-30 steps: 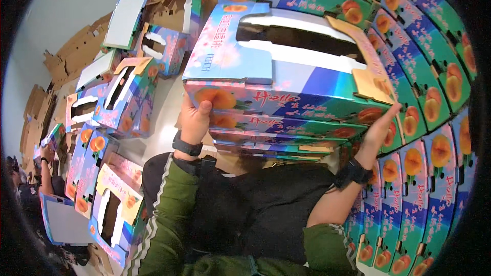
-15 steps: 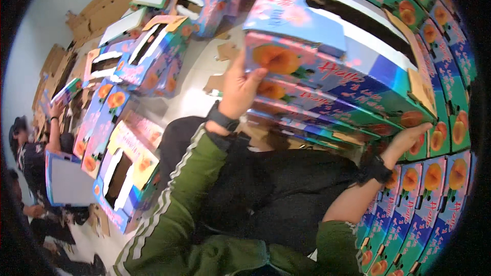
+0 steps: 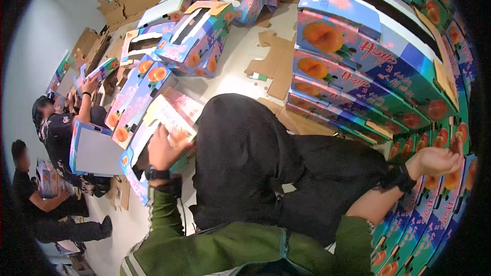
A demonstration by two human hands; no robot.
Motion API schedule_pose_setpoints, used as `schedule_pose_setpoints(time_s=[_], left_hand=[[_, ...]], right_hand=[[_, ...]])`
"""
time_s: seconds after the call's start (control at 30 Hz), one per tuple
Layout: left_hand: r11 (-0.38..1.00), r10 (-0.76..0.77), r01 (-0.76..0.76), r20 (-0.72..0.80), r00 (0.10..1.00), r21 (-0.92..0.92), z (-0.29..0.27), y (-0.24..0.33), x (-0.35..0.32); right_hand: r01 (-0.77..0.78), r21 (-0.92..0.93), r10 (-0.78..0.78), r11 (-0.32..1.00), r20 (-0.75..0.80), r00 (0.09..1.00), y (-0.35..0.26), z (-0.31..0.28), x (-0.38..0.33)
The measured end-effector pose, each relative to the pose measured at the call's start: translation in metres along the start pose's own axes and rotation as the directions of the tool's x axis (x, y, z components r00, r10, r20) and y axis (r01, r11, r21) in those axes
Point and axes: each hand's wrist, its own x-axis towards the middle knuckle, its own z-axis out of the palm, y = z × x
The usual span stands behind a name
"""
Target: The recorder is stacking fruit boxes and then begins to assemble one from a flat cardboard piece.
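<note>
My left hand [image 3: 166, 149] is on a peach-printed carton [image 3: 134, 171] at the left, its fingers at the edge of the top cutout and partly hidden. It looks closed on the carton's top panel. On the right, my right hand [image 3: 437, 159] holds nothing visible. Its palm is turned up and its fingers are loosely bent, beside a stack of similar cartons. The top carton of that stack [image 3: 376, 53] lies with its long dark opening upward, touched by neither hand.
More cartons [image 3: 194, 36] stand at the upper left, and rows of packed cartons [image 3: 422, 214] line the right. Flattened brown cardboard [image 3: 276, 61] lies on the floor. Two people [image 3: 64, 128] are at the far left, with a carton showing a white panel [image 3: 92, 148] near them.
Both hands have let go of the carton, which now rests on the right-hand stack. My left hand has moved left onto another carton. The view has shifted, showing more people at the left.
</note>
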Motion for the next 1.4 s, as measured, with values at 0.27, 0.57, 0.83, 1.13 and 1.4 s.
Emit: schedule_pose_setpoints(time_s=[0.27,0.57,0.83,1.13,1.4], left_hand=[[0.997,0.057,-0.05,-0.135,0.989,0.054,0.037,-0.076,-0.045],[0.654,-0.032,-0.246,-0.351,0.936,-0.715,-0.114,0.015,-0.085],[0.796,0.233,-0.594,-0.847,0.478,-0.116,-0.199,0.138,-0.026],[0.332,0.65,-0.92,-0.757,0.063,0.208,-0.265,0.355,0.027],[-0.017,0.869,-0.995,-0.491,-0.063,0.098,-0.224,0.484,0.037]], right_hand=[[0.062,0.088,-0.078,0.994,0.186,0.979,-0.018,0.02,-0.01],[-0.15,0.242,0.086,0.959,0.257,0.963,-0.109,0.056,-0.035],[-0.082,0.21,-0.115,0.974,0.776,0.62,-0.165,0.061,-0.044],[-0.369,-0.098,0.357,0.924,0.567,0.742,-0.127,0.028,-0.008],[-0.358,-0.084,0.358,0.93,0.421,0.833,-0.076,0.001,0.009]])
